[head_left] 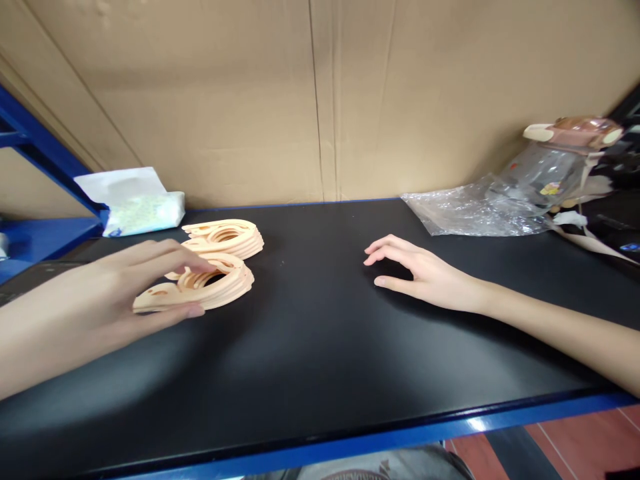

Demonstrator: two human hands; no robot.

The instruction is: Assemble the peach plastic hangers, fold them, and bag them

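Two stacks of cream-coloured, curved flat pieces with ring-shaped openings lie on the left of the black tabletop, a far stack (245,240) and a near stack (233,287). My left hand (135,287) reaches over the near stack, partly covering its left side. Its thumb is in front and a fingertip is over the opening, with a gap between them; whether they touch the stack I cannot tell. To the right, my right hand (425,273) hovers over the bare tabletop, fingers curved, thumb apart, nothing in it.
A tissue pack (145,210) stands at the back left. At the back right are a crinkled clear plastic bag (465,203) and a clear bottle with a brown lid (550,167). Brown cardboard (225,100) walls the back. A blue rail (400,433) edges the black table (310,360).
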